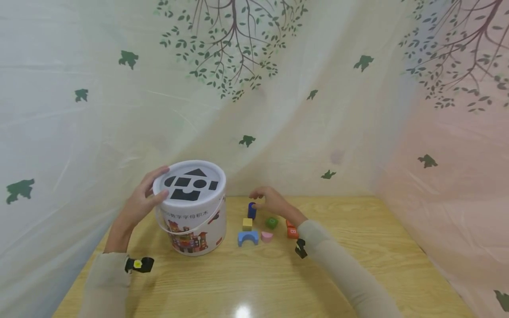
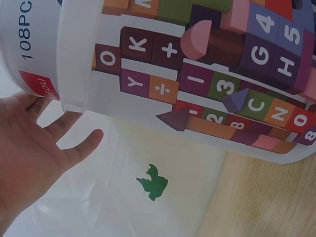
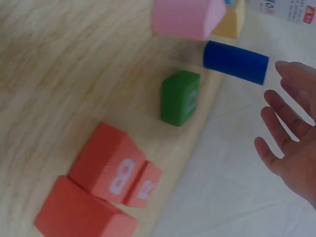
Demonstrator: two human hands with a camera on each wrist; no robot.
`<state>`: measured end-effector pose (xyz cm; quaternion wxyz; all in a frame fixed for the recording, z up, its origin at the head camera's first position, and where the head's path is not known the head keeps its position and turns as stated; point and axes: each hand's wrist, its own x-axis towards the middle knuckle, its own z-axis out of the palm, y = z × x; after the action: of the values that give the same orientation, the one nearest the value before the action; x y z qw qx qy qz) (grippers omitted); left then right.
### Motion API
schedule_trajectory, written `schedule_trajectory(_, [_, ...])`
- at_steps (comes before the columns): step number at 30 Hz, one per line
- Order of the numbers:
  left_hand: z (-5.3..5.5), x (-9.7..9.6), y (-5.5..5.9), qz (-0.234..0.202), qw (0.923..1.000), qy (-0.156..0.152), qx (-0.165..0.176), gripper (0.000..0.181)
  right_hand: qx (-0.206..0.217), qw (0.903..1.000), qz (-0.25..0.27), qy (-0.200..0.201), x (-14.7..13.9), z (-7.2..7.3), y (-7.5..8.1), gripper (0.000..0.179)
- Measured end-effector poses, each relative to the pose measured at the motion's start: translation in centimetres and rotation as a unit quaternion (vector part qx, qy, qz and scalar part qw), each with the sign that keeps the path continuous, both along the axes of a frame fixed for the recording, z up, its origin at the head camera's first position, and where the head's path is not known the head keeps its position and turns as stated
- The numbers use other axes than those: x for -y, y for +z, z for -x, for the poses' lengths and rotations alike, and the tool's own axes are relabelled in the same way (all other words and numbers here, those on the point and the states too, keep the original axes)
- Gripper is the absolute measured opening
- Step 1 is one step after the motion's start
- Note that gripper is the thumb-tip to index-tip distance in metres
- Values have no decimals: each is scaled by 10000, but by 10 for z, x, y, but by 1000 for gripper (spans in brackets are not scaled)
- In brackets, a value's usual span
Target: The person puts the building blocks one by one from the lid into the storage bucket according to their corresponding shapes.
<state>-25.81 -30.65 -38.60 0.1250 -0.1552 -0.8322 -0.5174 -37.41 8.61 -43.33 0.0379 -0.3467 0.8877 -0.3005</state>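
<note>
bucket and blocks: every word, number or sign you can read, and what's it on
"数字字母积木": bucket
"108PC", cut off: bucket
"EDU", start unclear: red label
"OK+", "Y÷", "I3CNO8", "2B", "G4", "H5": pictured blocks
"B": middle red block
Too blurred or small: marks on smaller red block, green block; bucket's small print

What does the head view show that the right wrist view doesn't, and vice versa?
Only the head view: the left hand at the bucket, and the lid.
Only the right wrist view: a readable R on a small red block.
Both: the right hand, blue cylinder, green block and pink block.
</note>
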Motion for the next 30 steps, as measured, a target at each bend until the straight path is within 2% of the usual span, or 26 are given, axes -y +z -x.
schedule_trajectory(5, [-1,2,1,-44,10000,-2,-31,68,104,9998,142,2,0,2,-9,38])
schedule_trajectory(10, [-2,2,1,-17,10000,18,19,69,488,9984,242,-152,-2,2,-19,42])
schedule_trajectory(15, [-2,-1,1,52,9999,66,142,70,701,9964,384,-299,-6,3,-27,45])
schedule_trajectory(23, [-1,-4,0,-1,9999,24,157,70,679,9955,582,-311,-11,4,-29,35])
schedule_trajectory(30, [-1,-1,-3,-89,9999,-40,-42,68,605,9963,540,-279,-7,5,-30,30])
